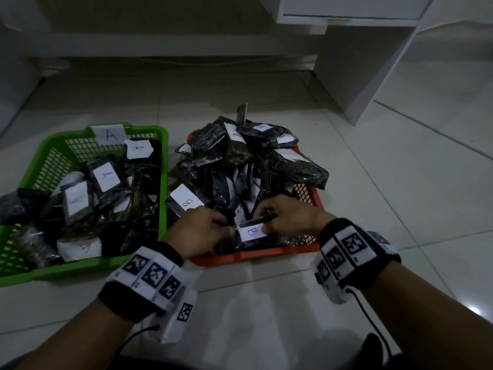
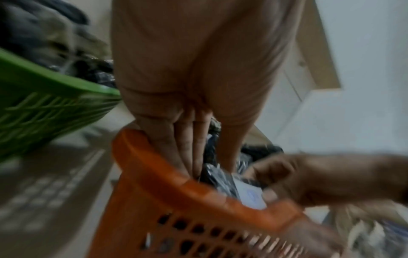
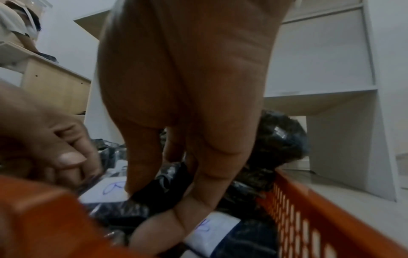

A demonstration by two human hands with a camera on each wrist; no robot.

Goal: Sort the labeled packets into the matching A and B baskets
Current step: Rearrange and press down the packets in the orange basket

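Black packet with a white B label (image 1: 252, 232) lies at the near edge of the orange basket (image 1: 253, 253), on a heap of black B packets (image 1: 240, 161). My right hand (image 1: 262, 217) pinches its right end; in the right wrist view, thumb and fingers (image 3: 141, 165) close on the black wrap (image 3: 163, 190) beside the label (image 3: 110, 190). My left hand (image 1: 229, 228) grips its left end, fingers down inside the orange basket (image 2: 154, 165). Left of it, the green basket (image 1: 80, 268), tagged A (image 1: 109, 133), holds several A packets (image 1: 105, 174).
Both baskets sit on a pale tiled floor (image 1: 266, 303). A white shelf unit (image 1: 373, 62) stands at the back right, close behind the orange basket's far wall (image 3: 331, 209). A seated person at a wooden desk (image 3: 55, 83) shows in the right wrist view.
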